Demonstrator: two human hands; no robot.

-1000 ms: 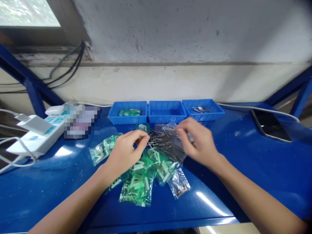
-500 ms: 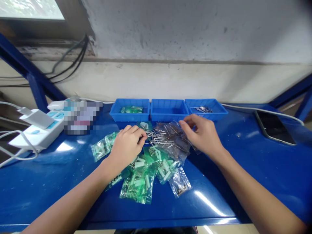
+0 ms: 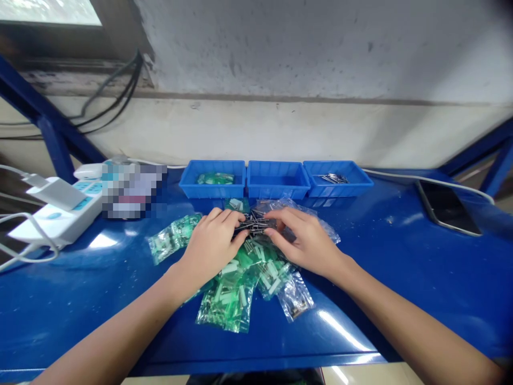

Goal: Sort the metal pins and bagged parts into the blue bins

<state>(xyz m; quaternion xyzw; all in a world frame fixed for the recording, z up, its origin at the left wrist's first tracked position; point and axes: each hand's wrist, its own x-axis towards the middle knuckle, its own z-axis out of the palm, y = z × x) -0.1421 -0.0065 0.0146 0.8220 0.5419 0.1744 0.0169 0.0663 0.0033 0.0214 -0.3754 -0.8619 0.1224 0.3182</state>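
Observation:
Between my two hands lies a bunch of thin metal rods [image 3: 255, 224], pointing mostly sideways. My left hand [image 3: 214, 240] is closed on the left ends, thumb below and fingers above. From the other side, my right hand [image 3: 304, 238] grips the right ends between thumb and fingers. Beneath and in front of the hands is a heap of green plastic packets [image 3: 228, 302] with white and metal pieces inside. A clear packet [image 3: 295, 297] with small brownish parts lies at the heap's right. Other clear plastic bags [image 3: 328, 230] are partly covered by my right hand.
Three blue bins stand along the wall: the left bin [image 3: 184, 184] has green packets, the middle bin [image 3: 278, 190] shows a bare floor, the right bin [image 3: 363, 184] contains metal rods. A power strip [image 3: 60, 222] with cables sits left; a phone [image 3: 449, 208] lies right.
My right hand has moved left and down from the clear bags to the metal rods and closed on them. My left hand stays at about the same place, now with rods between its fingers.

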